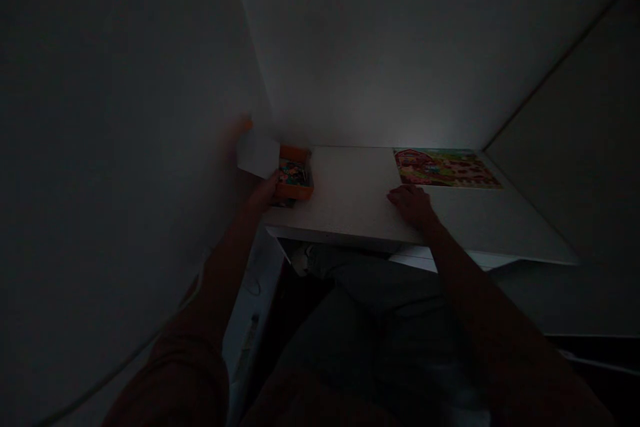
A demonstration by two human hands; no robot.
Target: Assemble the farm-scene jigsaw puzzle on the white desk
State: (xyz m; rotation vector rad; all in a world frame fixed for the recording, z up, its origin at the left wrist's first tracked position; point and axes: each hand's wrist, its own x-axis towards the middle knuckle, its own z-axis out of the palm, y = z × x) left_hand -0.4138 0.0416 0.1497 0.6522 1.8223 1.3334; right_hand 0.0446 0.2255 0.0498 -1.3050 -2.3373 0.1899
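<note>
The scene is very dark. At the left end of the white table, my left hand (265, 192) is at the near left corner of an orange box (297, 193), its fingers seemingly closed on the edge and partly hidden. Small colourful pieces (293, 172) lie inside the box; their kind is too dim to make out. A pale flap or sheet (257, 155) stands tilted just beyond that hand, against the box's left side. Palm down on the table, my right hand (411, 203) holds nothing. Its fingertips rest by the near left corner of a colourful farm picture (447, 168).
The narrow white table (350, 190) runs along a pale wall (360, 67), with another wall (150, 113) close on the left. A cable (120, 367) hangs at lower left. My legs (370, 307) are below the table's front edge.
</note>
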